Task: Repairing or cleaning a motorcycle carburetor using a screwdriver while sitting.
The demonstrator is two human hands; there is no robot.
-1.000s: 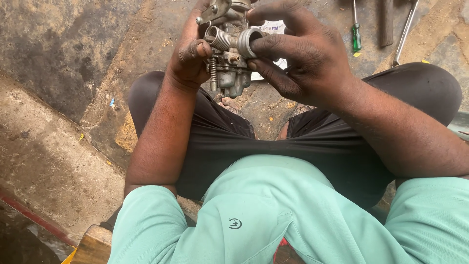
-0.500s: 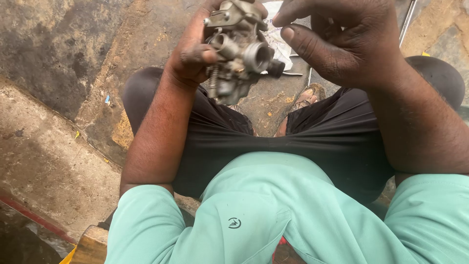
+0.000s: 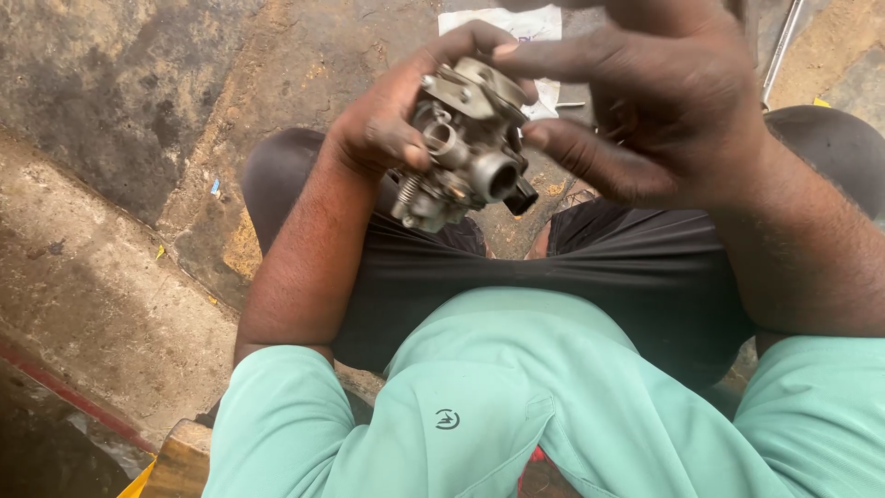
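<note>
Carburetor (image 3: 466,148), grey metal, held up over the lap, tilted, round bore facing down-right. Left hand (image 3: 392,120) wraps it from the left, thumb on its front, fingers closed over the top. Right hand (image 3: 664,101) just beside it on the right, fingers spread loose, fingertips touching its top edge, not clamped. White paper (image 3: 502,23) on the ground behind; metal rod (image 3: 779,51) at upper right.

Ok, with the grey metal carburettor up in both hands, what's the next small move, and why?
Probably settle the right hand onto the grey metal carburettor. The left hand alone grips it, above the lap, while the right hand's fingertips only meet its top and side, so its round opening could be steadied for inspection.
</note>
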